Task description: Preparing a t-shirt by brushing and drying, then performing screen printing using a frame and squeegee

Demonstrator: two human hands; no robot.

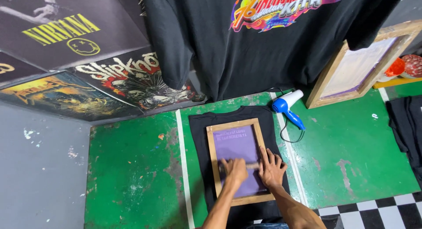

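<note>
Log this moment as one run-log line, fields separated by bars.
left hand on squeegee | right hand on squeegee | wooden screen frame flat on black shirt | green table | blue-white hair dryer beside

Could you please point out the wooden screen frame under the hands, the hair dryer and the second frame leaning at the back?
wooden screen frame (pixel 210 155): head view, left rail.
hair dryer (pixel 281 105): head view, blue body.
second frame (pixel 326 78): head view, left rail.

Blurred: the squeegee (pixel 252 166) under the left hand (pixel 234 169) and right hand (pixel 271 169), its shape unclear. Hidden beneath the wooden screen frame (pixel 210 158): the middle of the black shirt (pixel 198 136). Cut off by the top edge: the hanging black shirt (pixel 246 44). Cut off at the right edge: dark cloth (pixel 406 123), a red round thing (pixel 413 64). Both forearms cropped at the bottom edge.
</note>
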